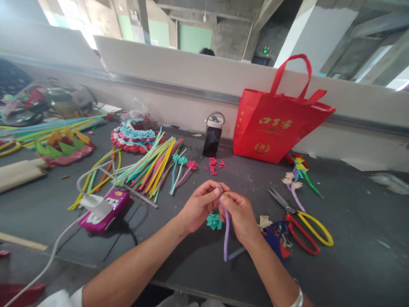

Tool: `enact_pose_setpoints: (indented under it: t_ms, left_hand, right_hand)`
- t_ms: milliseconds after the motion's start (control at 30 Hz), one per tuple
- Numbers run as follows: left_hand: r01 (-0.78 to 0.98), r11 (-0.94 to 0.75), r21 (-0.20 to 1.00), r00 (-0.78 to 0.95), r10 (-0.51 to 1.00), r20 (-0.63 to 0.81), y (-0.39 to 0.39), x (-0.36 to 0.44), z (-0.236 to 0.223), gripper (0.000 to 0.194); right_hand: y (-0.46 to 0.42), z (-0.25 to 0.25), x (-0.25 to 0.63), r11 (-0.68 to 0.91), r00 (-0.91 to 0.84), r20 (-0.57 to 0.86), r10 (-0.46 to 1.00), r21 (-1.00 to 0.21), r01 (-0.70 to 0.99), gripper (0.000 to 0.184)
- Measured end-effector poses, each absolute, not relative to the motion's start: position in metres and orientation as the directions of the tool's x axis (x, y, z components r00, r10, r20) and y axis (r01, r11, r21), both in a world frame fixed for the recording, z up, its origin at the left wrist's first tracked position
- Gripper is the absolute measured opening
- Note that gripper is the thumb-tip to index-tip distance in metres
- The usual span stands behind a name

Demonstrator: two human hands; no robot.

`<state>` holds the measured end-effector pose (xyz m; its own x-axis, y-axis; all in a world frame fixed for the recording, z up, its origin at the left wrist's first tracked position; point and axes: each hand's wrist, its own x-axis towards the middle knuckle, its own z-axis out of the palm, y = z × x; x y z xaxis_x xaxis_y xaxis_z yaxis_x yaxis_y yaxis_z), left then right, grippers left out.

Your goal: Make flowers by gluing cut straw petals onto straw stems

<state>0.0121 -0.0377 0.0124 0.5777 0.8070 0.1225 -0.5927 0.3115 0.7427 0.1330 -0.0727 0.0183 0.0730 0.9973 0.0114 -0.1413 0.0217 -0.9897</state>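
Observation:
A thin purple stick (226, 238), like a foam-covered or fuzzy craft stem, hangs down from between my two hands. My left hand (204, 200) pinches its upper end between thumb and fingertips. Just below, my right hand (238, 213) grips the same stem with thumb and forefinger. Under my hands on the table lies a clump of teal petal pieces (214, 221). Red petal pieces (213, 165) lie farther back. To the right of my right hand rest scissors (295, 212) with one red and one yellow handle, blades apart.
A red bag (277, 123) and a dark bottle (212, 136) stand near the partition. Many coloured stems (156, 166) and several finished flowers (191, 165) lie left of centre. A purple power strip (105, 211) with a white cable sits at left. More flowers (294, 185) lie at right.

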Motion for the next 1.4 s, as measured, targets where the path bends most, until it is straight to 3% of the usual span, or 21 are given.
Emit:
enact_pose_setpoints:
  t_ms: [200,400,500,733,1000,1167,1267,1400]
  left_hand:
    - [-0.608,0.329,0.723,0.536,0.841,0.068,-0.035,0.007,0.016,0.017]
    - [-0.566,0.22,0.795,0.487,0.867,0.107,-0.036,0.005,0.021,0.013]
    - [-0.558,0.183,0.809,0.42,0.904,0.085,-0.035,0.005,0.019,0.013]
    - [-0.544,0.236,0.805,0.392,0.92,-0.004,-0.03,0.006,0.01,0.016]
    - [-0.492,0.185,0.851,0.411,0.911,0.04,-0.03,0.005,0.011,0.015]
    - [-0.508,0.218,0.833,0.386,0.923,-0.007,-0.028,0.006,0.01,0.016]
    - [-0.484,0.218,0.848,0.334,0.941,-0.051,-0.028,0.007,0.01,0.019]
    - [-0.401,0.096,0.911,0.286,0.958,0.025,-0.028,0.007,0.011,0.019]
  right_hand:
    - [-0.073,0.015,0.136,-0.054,-0.037,-0.046,0.998,-0.952,-0.3,0.022]
    - [-0.073,0.014,0.136,-0.098,-0.085,-0.073,0.994,-0.932,-0.35,0.024]
    - [-0.073,0.014,0.137,-0.023,-0.073,-0.004,0.997,-0.965,-0.263,0.023]
    - [-0.071,0.011,0.14,0.141,0.06,0.152,0.987,-0.979,0.15,0.034]
    - [-0.073,0.007,0.137,0.162,0.134,0.195,0.972,-0.96,0.227,0.035]
    - [-0.07,0.008,0.137,0.157,0.113,0.193,0.975,-0.95,0.268,0.029]
    - [-0.07,0.01,0.137,0.199,0.145,0.264,0.954,-0.913,0.355,0.021]
    - [-0.071,0.012,0.137,0.258,0.156,0.343,0.926,-0.879,0.402,0.017]
